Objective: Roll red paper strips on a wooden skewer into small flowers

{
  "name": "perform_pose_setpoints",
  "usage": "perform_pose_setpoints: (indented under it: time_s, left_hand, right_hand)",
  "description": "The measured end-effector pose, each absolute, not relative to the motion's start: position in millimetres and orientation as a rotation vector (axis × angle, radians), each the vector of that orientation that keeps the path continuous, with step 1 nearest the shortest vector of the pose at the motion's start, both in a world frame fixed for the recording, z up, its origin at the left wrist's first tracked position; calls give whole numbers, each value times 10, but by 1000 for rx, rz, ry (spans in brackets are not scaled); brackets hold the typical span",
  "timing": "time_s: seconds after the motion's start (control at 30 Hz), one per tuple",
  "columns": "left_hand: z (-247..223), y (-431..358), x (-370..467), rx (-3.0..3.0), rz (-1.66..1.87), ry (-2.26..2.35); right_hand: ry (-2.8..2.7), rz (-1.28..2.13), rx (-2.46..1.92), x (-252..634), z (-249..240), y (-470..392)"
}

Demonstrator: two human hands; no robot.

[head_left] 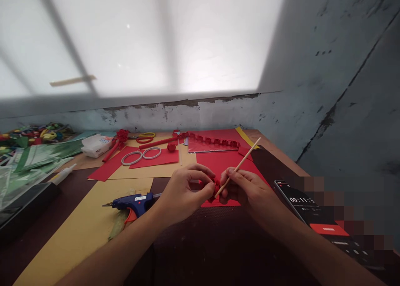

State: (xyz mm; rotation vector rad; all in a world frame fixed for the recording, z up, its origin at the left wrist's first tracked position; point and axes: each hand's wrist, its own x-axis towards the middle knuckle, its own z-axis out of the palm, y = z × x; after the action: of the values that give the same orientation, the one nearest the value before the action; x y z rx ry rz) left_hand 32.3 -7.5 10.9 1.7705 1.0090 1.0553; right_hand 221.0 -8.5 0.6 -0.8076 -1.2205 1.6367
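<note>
Near the middle of the table, my left hand (190, 190) is closed, thumb and fingers pinching a small red paper flower (216, 187). My right hand (246, 188) grips a thin wooden stick (245, 158), tilted up to the right, its lower tip against the flower. The fingers of both hands partly hide the flower. Beneath them lies a sheet of red paper (225, 163). Left of my left hand, a blue glue gun (133, 201) with an orange trigger rests on tan card, its nozzle pointing left.
Farther back lie two grey rings (131, 158), yellow-and-red-handled scissors (145, 136), a red paper bud (171, 147) and a row of red paper curls (215, 139). A white plastic box (97, 145) stands left. A phone (312, 213) showing a timer lies right.
</note>
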Motion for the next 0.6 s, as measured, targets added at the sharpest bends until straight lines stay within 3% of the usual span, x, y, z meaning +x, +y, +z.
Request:
perform_pose_setpoints:
  time_s: [0.6]
  left_hand:
    - [98,-81,313,1733,1060,1059]
  right_hand:
    - [-1387,1527,-823,2204,-2,-93]
